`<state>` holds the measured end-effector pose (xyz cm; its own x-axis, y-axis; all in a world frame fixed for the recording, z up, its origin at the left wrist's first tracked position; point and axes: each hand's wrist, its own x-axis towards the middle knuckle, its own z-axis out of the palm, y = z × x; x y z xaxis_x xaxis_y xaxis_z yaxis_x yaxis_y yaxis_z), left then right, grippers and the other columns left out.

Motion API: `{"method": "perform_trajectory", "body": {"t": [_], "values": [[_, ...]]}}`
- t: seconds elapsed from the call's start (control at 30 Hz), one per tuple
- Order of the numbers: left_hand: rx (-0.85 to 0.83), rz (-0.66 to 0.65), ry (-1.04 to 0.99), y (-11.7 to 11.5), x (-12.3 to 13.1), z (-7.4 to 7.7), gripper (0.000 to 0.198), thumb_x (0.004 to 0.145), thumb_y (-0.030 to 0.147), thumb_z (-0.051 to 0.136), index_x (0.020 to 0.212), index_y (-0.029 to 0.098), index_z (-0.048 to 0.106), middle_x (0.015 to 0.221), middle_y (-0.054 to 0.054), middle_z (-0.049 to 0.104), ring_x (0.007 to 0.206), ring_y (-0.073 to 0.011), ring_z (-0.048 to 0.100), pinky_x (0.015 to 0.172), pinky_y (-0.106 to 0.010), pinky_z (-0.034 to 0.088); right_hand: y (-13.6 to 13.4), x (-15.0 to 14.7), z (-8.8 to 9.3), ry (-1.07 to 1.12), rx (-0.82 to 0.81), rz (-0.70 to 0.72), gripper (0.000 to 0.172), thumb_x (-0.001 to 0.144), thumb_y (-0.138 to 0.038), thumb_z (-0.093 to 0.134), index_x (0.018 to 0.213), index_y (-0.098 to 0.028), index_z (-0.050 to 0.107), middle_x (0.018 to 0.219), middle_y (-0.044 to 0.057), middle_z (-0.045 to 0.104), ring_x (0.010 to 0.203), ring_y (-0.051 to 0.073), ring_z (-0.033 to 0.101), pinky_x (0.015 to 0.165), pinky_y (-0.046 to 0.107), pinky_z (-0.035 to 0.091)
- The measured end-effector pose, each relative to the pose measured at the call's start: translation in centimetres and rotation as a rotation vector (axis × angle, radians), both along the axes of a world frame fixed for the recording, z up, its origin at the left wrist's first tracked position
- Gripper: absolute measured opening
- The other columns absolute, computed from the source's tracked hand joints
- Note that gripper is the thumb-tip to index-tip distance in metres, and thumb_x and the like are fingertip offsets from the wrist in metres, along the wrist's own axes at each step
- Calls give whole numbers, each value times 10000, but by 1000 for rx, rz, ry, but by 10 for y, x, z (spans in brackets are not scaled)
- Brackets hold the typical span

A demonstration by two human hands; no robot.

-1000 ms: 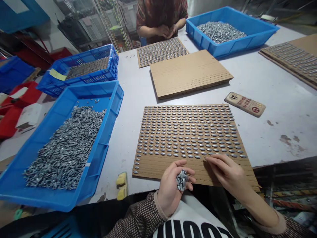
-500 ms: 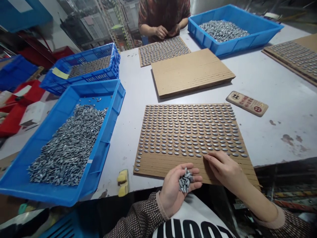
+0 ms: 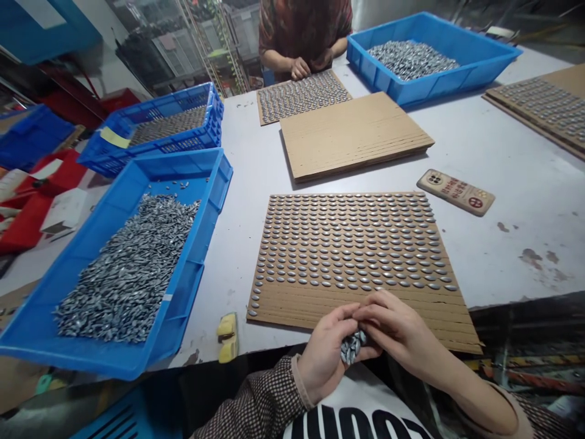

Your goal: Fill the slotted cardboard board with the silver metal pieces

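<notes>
My left hand [image 3: 326, 350] is cupped at the table's near edge, closed around a small heap of grey oval metal pieces [image 3: 351, 349]. My right hand [image 3: 397, 329] rests against it, fingertips pinched into that heap. Just beyond both hands lies a slotted cardboard board [image 3: 292, 302] with rows of the same metal pieces [image 3: 351, 244] stuck in it; its nearest strips are bare. A blue tray [image 3: 192, 262] of loose pieces [image 3: 132, 268] sits to the left.
A stack of bare cardboard boards [image 3: 351, 131] lies further back, a phone [image 3: 455, 191] to the right. Another person across the table has hands on a filled board [image 3: 301, 94]. More blue trays [image 3: 429, 55] [image 3: 155, 125], a filled board [image 3: 543, 107] at far right, a yellow object [image 3: 226, 337] near the edge.
My right hand has left the board's lower row and moved left and back to the pieces in my left hand. My left hand shifted slightly right.
</notes>
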<state>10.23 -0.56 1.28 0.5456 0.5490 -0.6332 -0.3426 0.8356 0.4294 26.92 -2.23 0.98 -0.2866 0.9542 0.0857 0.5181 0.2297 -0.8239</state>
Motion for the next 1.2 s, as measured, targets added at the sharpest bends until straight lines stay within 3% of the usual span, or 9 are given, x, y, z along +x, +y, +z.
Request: {"method": "perform_trajectory", "body": {"t": [0.13, 0.3, 0.47, 0.73, 0.9, 1.03, 1.2], "values": [[29, 15, 52, -2, 1, -8, 213, 829, 321, 631, 892, 127, 569, 805, -59, 634, 649, -115, 618, 591, -235, 527, -5, 6, -4, 76, 47, -100, 189, 938, -197, 482, 1020, -236, 648, 915, 56, 629, 846, 174, 605, 703, 285, 520], [83, -20, 140, 1, 6, -9, 233, 778, 319, 679, 804, 164, 507, 691, 5, 565, 482, -53, 455, 334, -127, 303, -16, 10, -6, 125, -4, -108, 176, 932, -192, 505, 1027, -239, 645, 939, 50, 647, 870, 167, 625, 738, 269, 523], [87, -86, 164, 5, 14, -4, 242, 770, 320, 684, 818, 173, 498, 673, 23, 544, 468, -42, 435, 320, -115, 247, -22, 15, -8, 206, -157, -138, 163, 944, -244, 495, 979, -235, 654, 921, 43, 664, 847, 161, 640, 727, 253, 528], [94, -17, 109, 1, 26, -9, 220, 785, 307, 663, 832, 154, 512, 693, -8, 587, 486, -60, 489, 342, -130, 318, -27, 15, -14, 183, -69, -207, 159, 938, -234, 510, 1015, -237, 649, 931, 41, 677, 849, 163, 655, 734, 251, 543], [-19, -38, 45, 13, 18, 2, 219, 846, 298, 541, 951, 109, 572, 816, -87, 645, 557, -121, 603, 380, -173, 399, -22, 43, -26, -74, 212, -304, 190, 916, -188, 525, 1053, -236, 647, 947, 56, 679, 885, 192, 646, 749, 298, 543], [-29, 76, 68, 17, 9, 8, 229, 868, 237, 480, 1035, 106, 566, 890, -104, 660, 670, -158, 663, 526, -226, 502, -14, 69, -39, -382, 340, -246, 240, 923, -132, 485, 1083, -218, 642, 986, 73, 672, 897, 207, 612, 796, 356, 513], [-53, 10, 81, 4, 11, -2, 209, 859, 244, 531, 1023, 114, 541, 758, -55, 643, 532, -113, 600, 413, -181, 409, -7, 73, -45, -588, 411, -109, 288, 922, -69, 433, 1103, -169, 633, 1011, 97, 659, 927, 225, 580, 799, 360, 483]]}}
